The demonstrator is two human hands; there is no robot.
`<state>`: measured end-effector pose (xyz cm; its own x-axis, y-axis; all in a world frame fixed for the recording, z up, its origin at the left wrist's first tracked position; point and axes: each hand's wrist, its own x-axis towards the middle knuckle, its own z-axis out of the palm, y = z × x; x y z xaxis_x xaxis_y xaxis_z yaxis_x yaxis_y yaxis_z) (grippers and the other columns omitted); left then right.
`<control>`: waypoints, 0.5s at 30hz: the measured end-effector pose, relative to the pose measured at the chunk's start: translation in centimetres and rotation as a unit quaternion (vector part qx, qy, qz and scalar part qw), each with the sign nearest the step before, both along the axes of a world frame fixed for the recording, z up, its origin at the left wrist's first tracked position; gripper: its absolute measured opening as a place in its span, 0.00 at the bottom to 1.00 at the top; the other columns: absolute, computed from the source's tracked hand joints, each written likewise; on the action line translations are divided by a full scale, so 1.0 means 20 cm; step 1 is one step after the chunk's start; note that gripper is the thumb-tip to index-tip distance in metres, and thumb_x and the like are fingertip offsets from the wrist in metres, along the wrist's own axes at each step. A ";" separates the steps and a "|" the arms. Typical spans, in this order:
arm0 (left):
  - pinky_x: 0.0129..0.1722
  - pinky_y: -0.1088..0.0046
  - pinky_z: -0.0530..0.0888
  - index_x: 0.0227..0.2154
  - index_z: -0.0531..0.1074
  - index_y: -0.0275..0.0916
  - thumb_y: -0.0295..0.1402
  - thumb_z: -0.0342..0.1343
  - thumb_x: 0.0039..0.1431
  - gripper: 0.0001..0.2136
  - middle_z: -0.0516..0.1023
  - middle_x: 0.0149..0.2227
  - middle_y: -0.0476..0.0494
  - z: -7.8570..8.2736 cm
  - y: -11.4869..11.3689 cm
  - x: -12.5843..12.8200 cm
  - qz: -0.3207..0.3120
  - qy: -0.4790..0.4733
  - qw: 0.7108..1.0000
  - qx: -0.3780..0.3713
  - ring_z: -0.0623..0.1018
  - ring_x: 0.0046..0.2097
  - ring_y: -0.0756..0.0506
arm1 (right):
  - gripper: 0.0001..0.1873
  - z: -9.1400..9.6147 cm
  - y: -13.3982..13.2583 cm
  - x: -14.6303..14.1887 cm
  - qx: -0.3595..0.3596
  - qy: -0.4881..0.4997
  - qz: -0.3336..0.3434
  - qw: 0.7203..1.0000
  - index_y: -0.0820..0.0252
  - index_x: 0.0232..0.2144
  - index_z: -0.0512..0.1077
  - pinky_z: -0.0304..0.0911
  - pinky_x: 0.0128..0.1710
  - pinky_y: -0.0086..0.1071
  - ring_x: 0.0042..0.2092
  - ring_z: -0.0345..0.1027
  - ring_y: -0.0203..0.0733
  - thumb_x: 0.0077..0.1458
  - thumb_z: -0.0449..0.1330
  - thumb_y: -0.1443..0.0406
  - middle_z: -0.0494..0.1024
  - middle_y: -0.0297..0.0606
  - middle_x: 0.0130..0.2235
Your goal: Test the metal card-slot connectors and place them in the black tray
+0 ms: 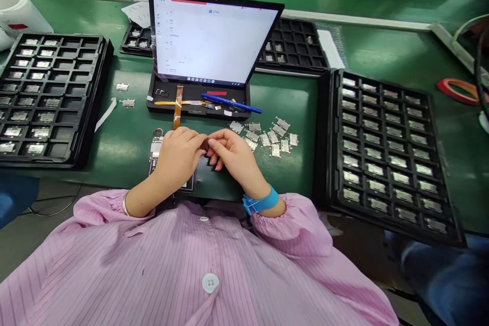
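Note:
My left hand [179,155] is closed over a black circuit board [190,183], its fingertips meeting those of my right hand [235,155]. Both hands pinch at one spot above the bench, and whatever lies between the fingers is hidden. An orange flat ribbon cable [178,107] runs from the board up to the screen [214,41], which stands in a black tray [153,108]. Just right of my right hand lies a loose group of small silver metal card-holder-like parts [273,136].
Black compartment trays with silver parts stand at the left [72,112] and right [332,163]. Behind the screen are more black trays [301,41]. A blue pen [231,103] lies across the screen's tray. Two silver parts [128,103] and a white strip [106,114] lie left. Red tape [456,90] is far right.

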<state>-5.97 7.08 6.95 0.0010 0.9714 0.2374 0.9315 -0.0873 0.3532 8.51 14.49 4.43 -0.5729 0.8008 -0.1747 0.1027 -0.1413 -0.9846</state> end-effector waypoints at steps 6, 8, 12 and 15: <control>0.53 0.58 0.67 0.57 0.65 0.37 0.34 0.56 0.62 0.21 0.75 0.52 0.37 -0.03 -0.09 -0.04 0.030 -0.032 0.999 0.027 0.71 0.55 0.38 | 0.14 0.00 0.00 0.01 -0.009 0.004 -0.011 1.000 0.61 0.37 0.66 0.63 0.14 0.22 0.21 0.67 0.31 0.56 0.58 0.56 0.72 0.30 0.25; 0.54 0.57 0.67 0.55 0.67 0.37 0.34 0.55 0.63 0.18 0.75 0.52 0.38 -0.06 -0.12 -0.06 0.032 -0.036 0.998 0.039 0.72 0.55 0.38 | 0.13 0.01 0.00 0.01 -0.008 0.000 -0.010 1.000 0.61 0.37 0.66 0.63 0.14 0.22 0.21 0.67 0.31 0.56 0.58 0.56 0.72 0.29 0.25; 0.54 0.57 0.68 0.49 0.72 0.38 0.33 0.53 0.64 0.12 0.77 0.51 0.38 -0.12 -0.16 -0.07 0.016 -0.026 0.997 0.077 0.73 0.54 0.39 | 0.12 0.02 -0.01 0.01 -0.010 -0.005 -0.008 1.000 0.60 0.36 0.66 0.62 0.14 0.21 0.21 0.67 0.30 0.56 0.57 0.57 0.71 0.29 0.24; 0.53 0.57 0.69 0.48 0.74 0.40 0.34 0.53 0.65 0.12 0.77 0.51 0.38 -0.13 -0.17 -0.07 -0.002 0.008 0.996 0.090 0.73 0.54 0.39 | 0.12 0.03 -0.01 0.01 -0.014 -0.004 -0.008 1.000 0.61 0.36 0.66 0.62 0.14 0.21 0.21 0.67 0.30 0.55 0.58 0.57 0.71 0.28 0.25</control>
<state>-7.37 3.74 4.41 0.0096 0.9128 0.4083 0.9364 -0.1515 0.3167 8.70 14.26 4.93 -0.5585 0.8049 -0.2006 0.1073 -0.1698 -0.9796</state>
